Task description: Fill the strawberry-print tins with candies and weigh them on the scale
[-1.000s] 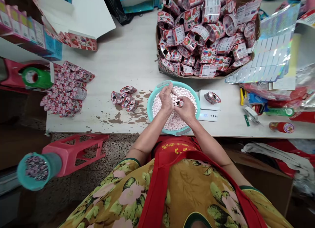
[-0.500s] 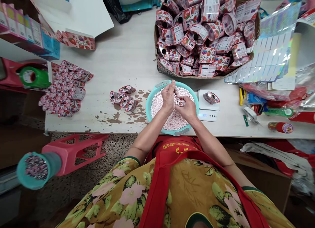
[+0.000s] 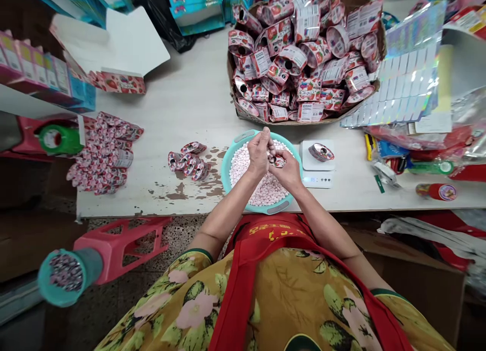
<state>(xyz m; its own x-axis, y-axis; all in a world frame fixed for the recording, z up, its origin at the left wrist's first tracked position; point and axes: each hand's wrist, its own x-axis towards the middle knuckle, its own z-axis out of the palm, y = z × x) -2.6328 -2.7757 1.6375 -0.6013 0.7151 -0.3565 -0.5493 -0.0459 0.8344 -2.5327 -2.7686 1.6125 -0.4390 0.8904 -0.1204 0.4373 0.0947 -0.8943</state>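
Note:
Both my hands meet over a teal basin [image 3: 230, 156] full of small pink and white candies [image 3: 266, 189]. My right hand [image 3: 288, 172] is closed round a small red and silver pouch [image 3: 278, 161], its mouth facing my left hand. My left hand [image 3: 258, 154] is closed with its fingers pinched together just above the pouch's mouth; what it holds is too small to make out. Another such pouch [image 3: 321, 151] lies on a small white scale [image 3: 318, 178] right of the basin.
Several filled pouches [image 3: 190, 161] lie left of the basin, and a larger heap [image 3: 104, 154] lies further left. A cardboard box [image 3: 304, 52] of empty pouches stands behind. Shiny sheets [image 3: 402, 88] and clutter fill the right. A red stool [image 3: 117, 245] stands on the floor.
My hands stayed together over the basin, lifting slightly, with the left fingers raised above the pouch. The view shifted a little.

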